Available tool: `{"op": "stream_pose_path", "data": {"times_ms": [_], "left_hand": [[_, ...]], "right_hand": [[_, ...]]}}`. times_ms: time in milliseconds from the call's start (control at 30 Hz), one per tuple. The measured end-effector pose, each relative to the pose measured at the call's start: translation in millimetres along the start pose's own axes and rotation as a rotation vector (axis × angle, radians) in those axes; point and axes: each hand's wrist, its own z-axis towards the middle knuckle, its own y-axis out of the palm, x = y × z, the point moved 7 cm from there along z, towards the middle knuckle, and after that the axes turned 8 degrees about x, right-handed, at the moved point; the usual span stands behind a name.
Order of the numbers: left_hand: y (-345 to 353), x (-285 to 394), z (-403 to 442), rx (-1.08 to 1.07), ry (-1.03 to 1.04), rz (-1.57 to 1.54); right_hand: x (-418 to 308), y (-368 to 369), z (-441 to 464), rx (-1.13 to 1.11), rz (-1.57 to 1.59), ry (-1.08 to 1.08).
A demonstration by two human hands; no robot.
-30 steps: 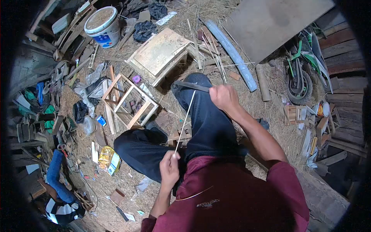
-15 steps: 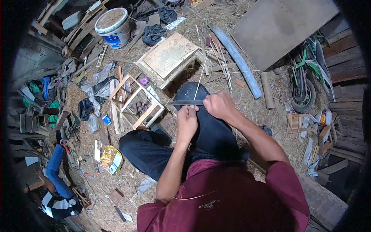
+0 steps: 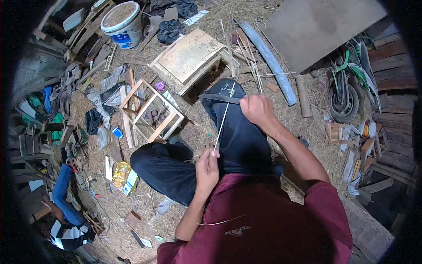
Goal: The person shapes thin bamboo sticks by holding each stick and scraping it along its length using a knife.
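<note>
My right hand (image 3: 258, 112) is closed around the handle end of a knife (image 3: 214, 97), whose dark blade points left above my knee. A thin pale stick (image 3: 222, 125), perhaps a bamboo strip, runs from my lap up across the knee, and the blade crosses it near its far end. My left hand (image 3: 207, 170) pinches the near end of that stick close to my body. Small light shavings (image 3: 230, 89) lie on the dark trouser knee just beyond the blade. The knife's handle is hidden inside my fist.
Ahead stands a low wooden box-like table (image 3: 189, 55), with a small wooden frame (image 3: 151, 112) to its left. A bucket (image 3: 123, 26), a grey-blue pipe (image 3: 270, 64) and a motorbike (image 3: 345, 92) lie farther out. Another person (image 3: 68, 193) is at far left. Straw and scraps cover the floor.
My left hand has drawn back toward my body from beside the blade, and more of the stick now shows. The knife has moved slightly up and right, its blade tilting.
</note>
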Motion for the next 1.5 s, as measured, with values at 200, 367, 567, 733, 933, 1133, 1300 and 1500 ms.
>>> {"op": "stream_pose_path", "data": {"times_ms": [200, 367, 567, 733, 933, 1133, 1300, 1500], "left_hand": [[-42.5, -4.3, -42.0, 0.007, -0.05, 0.047], [-42.7, 1.1, -17.3, 0.039, 0.005, 0.17], [33.6, 55.7, 73.1, 0.112, 0.258, 0.243], [45.3, 58.2, 83.4, 0.119, 0.278, 0.243], [22.3, 31.7, 44.9, 0.061, 0.227, 0.261], [-15.0, 13.7, -8.7, 0.043, 0.161, 0.258], [-62.3, -11.1, -48.0, 0.119, -0.014, 0.32], [-10.7, 40.3, 27.1, 0.117, 0.229, 0.322]], "right_hand": [[41.8, 9.0, 12.8, 0.09, 0.015, 0.099], [42.1, 6.2, 9.1, 0.069, 0.044, 0.067], [-9.8, -2.4, -5.0, 0.015, 0.134, -0.174], [-7.4, 10.9, -1.3, -0.063, 0.068, -0.063], [8.6, 18.1, 2.2, -0.047, 0.003, -0.023], [19.6, 3.1, 10.3, 0.035, 0.045, 0.093], [43.9, 6.6, 18.6, 0.101, 0.059, 0.081], [24.3, 9.9, 9.5, 0.012, 0.187, -0.05]]}}
